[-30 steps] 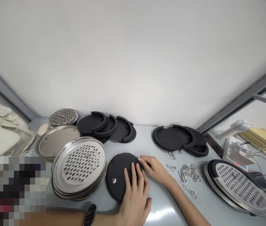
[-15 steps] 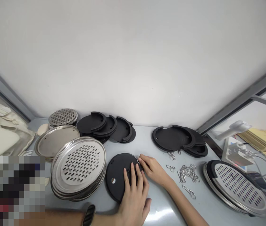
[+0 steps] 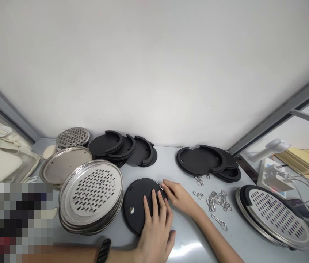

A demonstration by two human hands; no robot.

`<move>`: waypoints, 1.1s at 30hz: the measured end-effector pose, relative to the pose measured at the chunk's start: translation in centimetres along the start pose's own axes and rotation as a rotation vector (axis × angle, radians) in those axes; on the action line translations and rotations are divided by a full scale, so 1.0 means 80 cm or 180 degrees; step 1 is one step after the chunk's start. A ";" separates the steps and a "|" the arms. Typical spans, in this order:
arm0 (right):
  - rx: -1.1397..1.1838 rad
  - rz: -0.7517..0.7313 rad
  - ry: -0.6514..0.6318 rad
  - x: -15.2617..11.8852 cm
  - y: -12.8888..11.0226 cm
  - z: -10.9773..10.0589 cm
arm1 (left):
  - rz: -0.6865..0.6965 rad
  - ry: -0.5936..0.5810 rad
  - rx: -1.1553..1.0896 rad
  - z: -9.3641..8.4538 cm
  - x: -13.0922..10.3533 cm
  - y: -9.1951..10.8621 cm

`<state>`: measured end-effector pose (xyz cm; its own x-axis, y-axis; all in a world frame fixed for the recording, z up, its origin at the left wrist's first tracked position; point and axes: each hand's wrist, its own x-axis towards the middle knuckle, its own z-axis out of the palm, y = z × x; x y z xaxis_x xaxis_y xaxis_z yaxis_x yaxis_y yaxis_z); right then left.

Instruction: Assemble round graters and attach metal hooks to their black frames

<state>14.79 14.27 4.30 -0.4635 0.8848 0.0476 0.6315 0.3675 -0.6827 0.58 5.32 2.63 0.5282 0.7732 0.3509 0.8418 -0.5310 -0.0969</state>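
My left hand [image 3: 156, 224] lies flat on a round black plastic disc [image 3: 135, 193], fingers stretched out over its right half. The disc rests on the grey table and has a small hole near its left edge, with a pale patch showing through. At the disc's upper right rim, my right hand [image 3: 175, 195] pinches a small metal wire clip, mostly covered by the fingertips. More bent wire clips [image 3: 218, 201] lie loose to the right of that hand. Close by the disc's left side stands a stack of round metal grater plates [image 3: 95, 190].
Black holders with raised rims [image 3: 199, 160] lie at the back right, others [image 3: 140, 150] at the back centre. Plain metal plates [image 3: 65, 164] and a smaller grater stack [image 3: 72, 137] stand left. A black-rimmed grater [image 3: 279, 217] rests on metal plates at right, near a white device [image 3: 276, 179] with cables.
Both hands keep almost the same place on the disc. The right hand's fingertips have shifted very slightly at the rim, and the camera view has tilted a touch.
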 end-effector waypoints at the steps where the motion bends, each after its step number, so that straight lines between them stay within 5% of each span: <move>1: -0.0037 0.0006 0.0011 0.000 0.000 0.001 | -0.0002 0.0006 0.0006 0.000 0.000 0.000; 33: -0.0252 0.0081 -0.0002 -0.001 -0.003 0.002 | -0.0068 0.0024 -0.0006 -0.001 0.000 0.002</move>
<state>14.58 14.09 4.35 -0.4470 0.8940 0.0305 0.6903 0.3664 -0.6239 0.72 5.21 2.72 0.5092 0.7818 0.3599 0.8527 -0.5151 -0.0877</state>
